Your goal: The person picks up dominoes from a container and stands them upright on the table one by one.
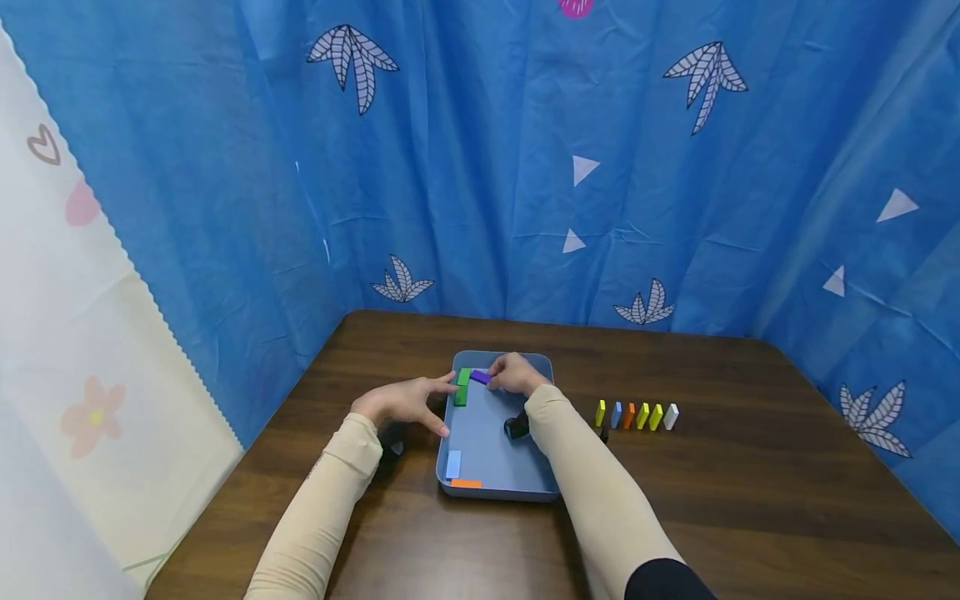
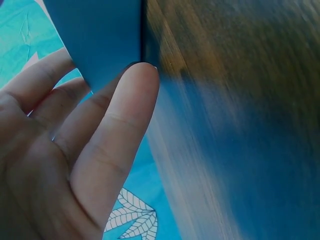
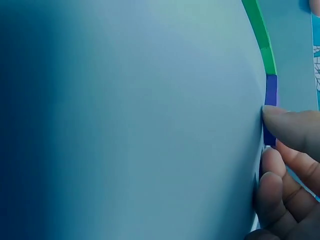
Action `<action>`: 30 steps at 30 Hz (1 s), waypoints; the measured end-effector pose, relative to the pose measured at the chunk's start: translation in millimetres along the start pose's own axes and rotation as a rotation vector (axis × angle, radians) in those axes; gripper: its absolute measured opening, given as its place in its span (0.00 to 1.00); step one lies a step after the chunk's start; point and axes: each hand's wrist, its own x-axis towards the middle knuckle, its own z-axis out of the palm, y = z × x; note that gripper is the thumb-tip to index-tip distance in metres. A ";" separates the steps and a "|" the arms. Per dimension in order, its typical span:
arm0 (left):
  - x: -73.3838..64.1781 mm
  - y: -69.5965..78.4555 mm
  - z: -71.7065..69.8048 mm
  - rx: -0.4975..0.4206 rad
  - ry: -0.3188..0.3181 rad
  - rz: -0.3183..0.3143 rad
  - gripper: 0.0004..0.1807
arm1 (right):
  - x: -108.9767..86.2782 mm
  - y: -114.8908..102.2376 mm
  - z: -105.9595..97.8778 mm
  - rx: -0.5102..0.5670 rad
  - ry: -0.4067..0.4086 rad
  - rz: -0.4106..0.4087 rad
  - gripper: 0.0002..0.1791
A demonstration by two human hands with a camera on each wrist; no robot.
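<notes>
Inside the blue-grey tray (image 1: 498, 493), my right hand (image 1: 517, 373) pinches a purple domino-like block (image 1: 481, 377) by the far wall. In the right wrist view, the thumb lies against that purple block (image 3: 271, 91), which meets the end of a green block (image 3: 269, 61). Two green blocks (image 1: 461, 395) line the far left inner side. My left hand (image 1: 408, 400) spreads its fingers and thumb at the tray's left rim, holding nothing. A light blue block (image 1: 453, 464) and an orange block (image 1: 467, 483) lie in the near left corner.
Right of the tray, several small blocks stand in a row on the brown wooden table (image 1: 750, 492): yellow, blue, orange and a white block (image 1: 671, 417) at the end. A blue curtain (image 1: 487, 167) hangs behind the table.
</notes>
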 end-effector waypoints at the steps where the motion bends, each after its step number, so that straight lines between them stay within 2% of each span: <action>1: -0.1 0.2 0.4 -0.002 0.000 -0.001 0.48 | -1.4 -0.4 0.2 -0.004 0.002 0.001 0.08; 8: -0.4 -1.0 2.1 -0.017 0.007 -0.027 0.49 | -8.9 -1.8 -2.5 -0.021 -0.019 -0.012 0.06; 15: 0.0 -0.4 0.3 -0.026 0.009 -0.021 0.48 | -10.0 -3.7 -11.4 -0.024 -0.055 -0.041 0.07; 22: 1.8 -0.2 1.0 -0.022 0.010 -0.016 0.48 | -18.6 -4.2 -20.2 -0.047 -0.034 -0.093 0.09; 30: 0.9 0.5 -0.3 -0.014 0.004 -0.021 0.48 | -29.0 -7.4 -32.1 0.063 0.016 -0.161 0.09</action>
